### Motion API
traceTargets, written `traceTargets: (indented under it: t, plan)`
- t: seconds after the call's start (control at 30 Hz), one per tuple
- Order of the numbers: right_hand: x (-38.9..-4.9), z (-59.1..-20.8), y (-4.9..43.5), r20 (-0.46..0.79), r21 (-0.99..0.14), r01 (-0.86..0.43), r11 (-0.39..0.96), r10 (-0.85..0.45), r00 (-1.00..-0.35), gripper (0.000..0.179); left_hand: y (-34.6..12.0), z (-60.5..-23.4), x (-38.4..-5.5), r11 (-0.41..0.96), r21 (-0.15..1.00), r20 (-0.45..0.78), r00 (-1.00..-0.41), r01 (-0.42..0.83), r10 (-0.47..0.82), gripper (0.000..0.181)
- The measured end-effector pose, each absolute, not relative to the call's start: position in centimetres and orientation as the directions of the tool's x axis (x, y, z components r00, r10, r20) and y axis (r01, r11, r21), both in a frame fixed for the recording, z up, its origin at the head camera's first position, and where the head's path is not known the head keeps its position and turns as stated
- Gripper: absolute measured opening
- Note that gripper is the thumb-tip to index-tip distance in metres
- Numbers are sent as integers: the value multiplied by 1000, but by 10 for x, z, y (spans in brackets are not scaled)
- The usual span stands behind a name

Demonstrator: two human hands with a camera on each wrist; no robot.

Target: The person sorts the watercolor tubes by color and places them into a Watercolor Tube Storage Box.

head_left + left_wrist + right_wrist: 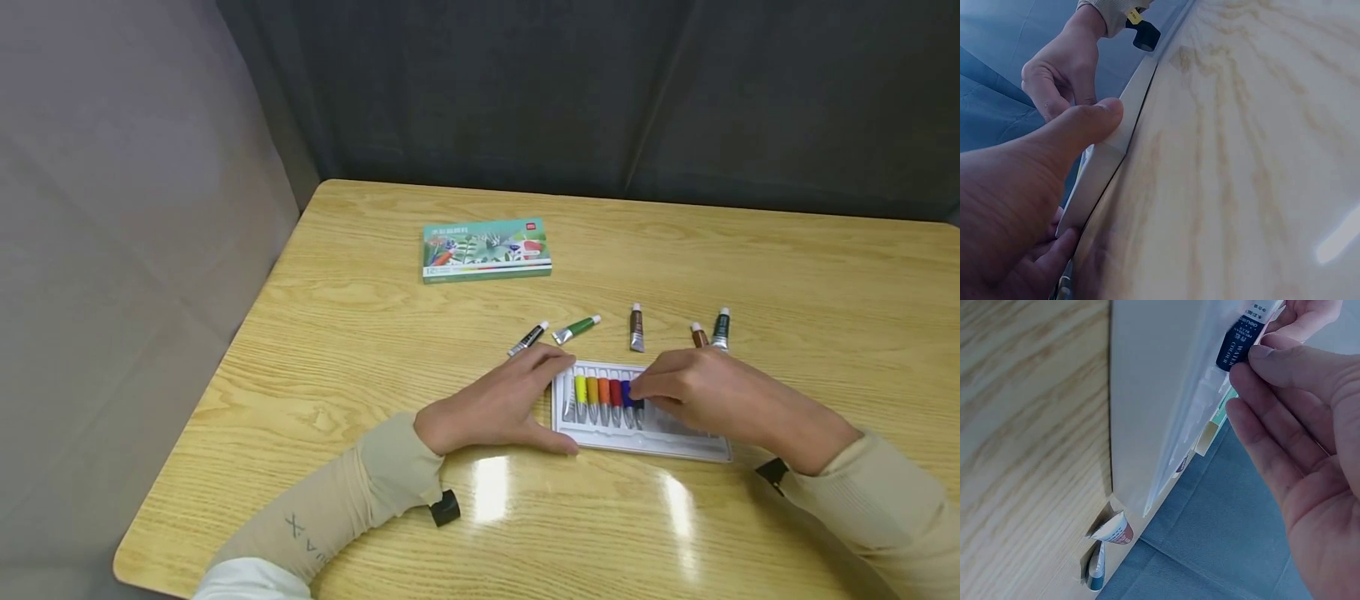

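Dark cloth (480, 92) hangs beyond the tabletop (337, 333) at 12 o'clock (12 = away from the person). Tabletop: wood-grained, glossy, 2 bright reflections toward 6 o'clock. Tray (660, 444): white, flat on the tabletop between the 2 hands. Box (487, 250): green, plant print, lying flat at 11 o'clock from the tray, well apart. Left hand (510, 404): spread across the tray's 9 o'clock end and gripping it, thumb at the near corner, fingers at the far corner. Right hand (705, 387): over the tray from 3 o'clock, thumb and finger closed in a pinch on the dark tube (1235, 344); other fingers loosely bent. Dark tube sits in the tray, last in a row of 7; from 9 o'clock: white tube (568, 404), yellow tube (581, 392), ochre tube (592, 392), orange tube (603, 392), red tube (616, 392), blue tube (627, 394), dark tube. Another 5 lie outside: black tube (529, 337) at 10 o'clock, green tube (577, 330) at 11, brown tube (637, 329) at 12, second brown tube (699, 336) (part hidden by the right hand) and dark green tube (722, 327) at 1.
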State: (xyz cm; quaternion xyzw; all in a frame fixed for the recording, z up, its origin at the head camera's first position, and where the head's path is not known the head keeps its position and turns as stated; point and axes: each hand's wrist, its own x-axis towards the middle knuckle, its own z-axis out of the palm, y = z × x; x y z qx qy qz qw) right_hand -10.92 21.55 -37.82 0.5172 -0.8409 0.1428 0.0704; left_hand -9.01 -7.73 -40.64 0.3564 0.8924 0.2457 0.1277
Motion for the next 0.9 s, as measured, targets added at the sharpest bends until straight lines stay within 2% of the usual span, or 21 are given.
traceTargets:
  t: [0.17,0.47,0.9]
  plan:
    - [-109,-377,217,258,-179,-894,412,-857,-446,33,-77,-406,-90,631,530,-63,-715,567,696,114]
    - [-111,-377,216,269,-160,-922,354,-882,-386,33,-77,-407,-90,632,530,-63,-717,566,694,113]
    - [-115,-375,211,248,-145,-905,400,-871,-425,32,-77,-407,-90,625,529,-49,-714,574,698,113]
